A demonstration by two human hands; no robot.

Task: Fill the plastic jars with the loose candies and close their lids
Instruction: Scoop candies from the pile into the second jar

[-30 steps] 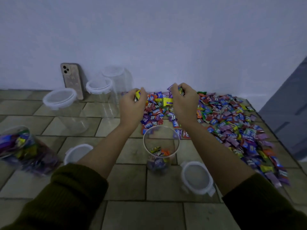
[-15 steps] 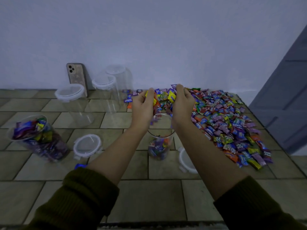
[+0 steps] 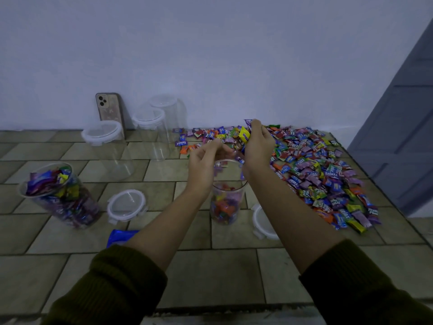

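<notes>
I see the tiled floor (image 3: 210, 277) running back to the wall, with the candy pile (image 3: 316, 174) spread along its right side. At the left a full jar (image 3: 61, 195) stands open. Three empty lidded jars (image 3: 107, 148) stand nearer the wall. The centre jar (image 3: 226, 202), partly filled, stands open between the forearms, with one loose lid (image 3: 126, 205) to its left and another lid (image 3: 264, 224) just to its right. The left hand (image 3: 206, 165) hangs over the jar's mouth with its fingers loosely apart, and I see nothing in it. The right hand (image 3: 257, 146), raised beside it, is clamped on several candies (image 3: 244, 136). A phone (image 3: 109, 107) leans on the wall.
</notes>
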